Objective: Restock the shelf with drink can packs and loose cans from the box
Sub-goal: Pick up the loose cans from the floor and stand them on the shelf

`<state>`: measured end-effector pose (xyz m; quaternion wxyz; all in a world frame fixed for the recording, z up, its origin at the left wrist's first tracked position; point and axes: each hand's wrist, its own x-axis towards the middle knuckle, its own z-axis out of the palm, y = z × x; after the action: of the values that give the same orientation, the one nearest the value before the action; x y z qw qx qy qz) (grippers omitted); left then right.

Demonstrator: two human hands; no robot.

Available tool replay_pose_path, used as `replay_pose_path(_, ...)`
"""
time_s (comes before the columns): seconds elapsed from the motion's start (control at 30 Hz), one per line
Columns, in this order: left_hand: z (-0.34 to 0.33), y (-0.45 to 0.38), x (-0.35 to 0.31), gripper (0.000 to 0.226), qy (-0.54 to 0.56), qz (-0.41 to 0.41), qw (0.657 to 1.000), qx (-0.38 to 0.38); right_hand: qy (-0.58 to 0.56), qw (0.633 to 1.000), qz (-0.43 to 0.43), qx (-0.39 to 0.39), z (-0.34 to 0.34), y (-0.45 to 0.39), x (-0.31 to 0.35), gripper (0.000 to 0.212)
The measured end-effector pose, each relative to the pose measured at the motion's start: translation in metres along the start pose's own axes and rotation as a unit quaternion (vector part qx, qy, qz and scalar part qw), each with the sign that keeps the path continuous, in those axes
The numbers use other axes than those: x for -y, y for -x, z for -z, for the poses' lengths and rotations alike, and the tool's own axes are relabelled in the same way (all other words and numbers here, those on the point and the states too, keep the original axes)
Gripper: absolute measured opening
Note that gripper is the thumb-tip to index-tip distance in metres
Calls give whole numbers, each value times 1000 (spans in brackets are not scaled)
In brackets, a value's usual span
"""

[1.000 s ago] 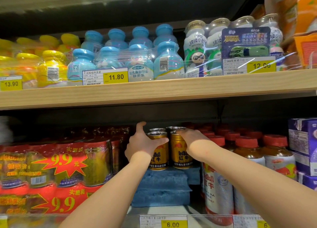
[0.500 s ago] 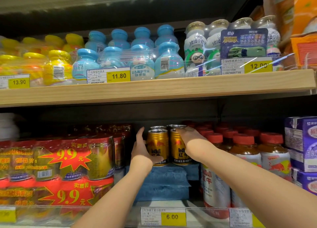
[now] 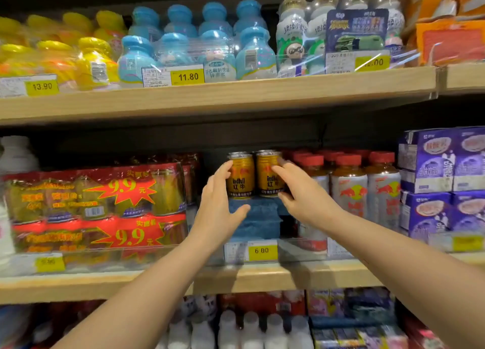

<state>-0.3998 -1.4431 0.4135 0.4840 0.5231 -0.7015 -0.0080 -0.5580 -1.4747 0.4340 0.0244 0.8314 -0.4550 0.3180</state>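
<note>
Loose cans (image 3: 254, 175), 2 gold ones side by side, are stood on the blue packs (image 3: 258, 217), likely for height, and flanked by the left hand (image 3: 217, 204), spread and barely touching, and right hand (image 3: 301, 194), fingers loosely laid on the right-hand can.

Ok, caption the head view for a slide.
Both hands open beside two gold Red Bull cans standing on blue packs.

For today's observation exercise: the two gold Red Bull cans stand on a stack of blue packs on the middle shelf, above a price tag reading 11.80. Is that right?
Not quite. The head view shows the two gold cans on the blue packs, but the price tag below them reads 6.00. The 11.80 tag is on the shelf above, under the blue bottles.
</note>
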Motion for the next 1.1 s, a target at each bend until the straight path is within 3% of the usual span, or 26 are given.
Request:
replay_pose_path(0.2, 0, 94, -7, 66, 13, -76, 995, 67, -30, 999, -14, 5, -27, 110, 22, 60)
replay_pose_path(0.37, -18, 180, 14, 57, 5, -63, 988, 144, -43, 996, -70, 33, -62, 205, 32, 58)
replay_pose_path(0.47, -32, 237, 25, 56, -18, -27, 971, 238, -46, 987, -131, 83, -81, 268, 27, 58)
replay_pose_path(0.67, -71, 352, 37, 53, -65, 58, 901, 426, -57, 926, -317, 198, -120, 406, -4, 54)
replay_pose_path(0.77, -93, 393, 42, 50, -62, 79, 893, 439, -69, 891, -376, 245, -132, 453, -21, 54)
replay_pose_path(0.9, -124, 425, 31, 52, -82, 110, 851, 507, -72, 836, -453, 301, -136, 514, -46, 55)
replay_pose_path(1.0, -156, 446, 20, 48, -67, 87, 865, 490, -68, 803, -492, 330, -131, 563, -69, 55)
replay_pose_path(1.1, -189, 470, -4, 55, -100, 144, 815, 552, -76, 767, -520, 369, -121, 616, -99, 54)
